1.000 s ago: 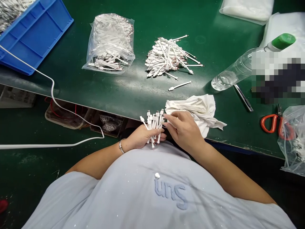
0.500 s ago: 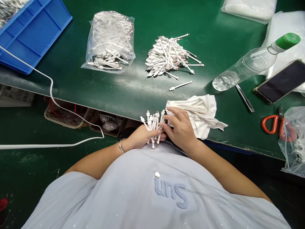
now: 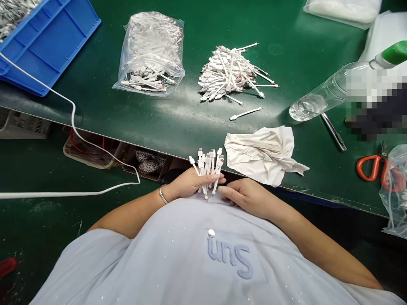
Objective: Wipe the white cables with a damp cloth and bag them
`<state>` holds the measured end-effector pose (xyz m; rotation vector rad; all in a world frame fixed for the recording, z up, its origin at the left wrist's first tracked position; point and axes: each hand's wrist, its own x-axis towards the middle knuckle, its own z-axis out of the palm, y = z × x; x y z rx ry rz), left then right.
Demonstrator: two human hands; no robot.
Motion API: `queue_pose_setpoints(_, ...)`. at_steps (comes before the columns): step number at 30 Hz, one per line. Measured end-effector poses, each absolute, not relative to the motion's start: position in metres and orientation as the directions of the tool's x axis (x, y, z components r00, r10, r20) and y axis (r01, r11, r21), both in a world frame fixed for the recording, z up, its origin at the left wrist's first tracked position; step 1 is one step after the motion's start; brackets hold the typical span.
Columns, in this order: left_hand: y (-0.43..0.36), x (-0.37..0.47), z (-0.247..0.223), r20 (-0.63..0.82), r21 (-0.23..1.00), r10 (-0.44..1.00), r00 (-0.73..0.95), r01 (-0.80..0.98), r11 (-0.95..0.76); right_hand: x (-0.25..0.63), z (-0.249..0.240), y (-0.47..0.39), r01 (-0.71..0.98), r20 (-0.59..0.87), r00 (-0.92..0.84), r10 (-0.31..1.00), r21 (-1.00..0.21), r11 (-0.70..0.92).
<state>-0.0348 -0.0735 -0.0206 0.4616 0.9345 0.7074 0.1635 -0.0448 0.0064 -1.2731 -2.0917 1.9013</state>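
Observation:
My left hand [image 3: 190,181] is closed round a bundle of short white cables [image 3: 208,163], connector ends up, at the table's front edge. The thumb lies across them and their lower ends stick out below. Close to those lower ends, my right hand [image 3: 249,195] is curled, thumb toward the bundle; its fingertips are partly hidden and I cannot make out what is in them. A crumpled white cloth [image 3: 260,154] lies just beyond the right hand. Farther back is a loose pile of the same cables [image 3: 224,74], with one single cable [image 3: 246,114] in front of it.
A clear bag of cables [image 3: 152,51] and a blue crate [image 3: 51,46] stand to the left. On the right are a bottle [image 3: 327,91], a slim metallic tool [image 3: 333,132], orange-handled scissors [image 3: 369,168] and a plastic bag [image 3: 396,190]. A white cord [image 3: 73,112] crosses the left edge.
My right hand has moved down from the bundle's connector ends to beside its lower ends, and its fingers have curled. The left hand keeps its hold. The view has shifted slightly.

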Motion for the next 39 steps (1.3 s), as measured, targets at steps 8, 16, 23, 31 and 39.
queue_pose_setpoints(8, -0.074, -0.036, -0.025, -0.57, 0.709, 0.72, 0.396, -0.207, 0.674, 0.132, -0.033, -0.049, 0.176, -0.423, -0.767, 0.483, -0.862, -0.475)
queue_pose_setpoints(16, -0.069, -0.039, -0.017, -0.469, 0.815, 0.755, 0.459, -0.104, 0.57, 0.128, -0.031, -0.048, 0.198, -0.49, -0.737, 0.465, -0.815, -0.545)
queue_pose_setpoints(23, -0.076, -0.043, -0.018, -0.517, 0.798, 0.747, 0.417, -0.08, 0.597, 0.128, -0.036, -0.05, 0.142, -0.496, -0.731, 0.469, -0.783, -0.606)
queue_pose_setpoints(31, -0.082, -0.043, -0.016, -0.471, 0.811, 0.788, 0.395, -0.157, 0.563, 0.132, -0.038, -0.052, 0.119, -0.559, -0.649, 0.516, -0.744, -0.657)
queue_pose_setpoints(39, -0.081, -0.042, -0.016, -0.48, 0.819, 0.812, 0.333, -0.164, 0.551, 0.134, -0.034, -0.05, 0.168, -0.562, -0.62, 0.547, -0.776, -0.607)
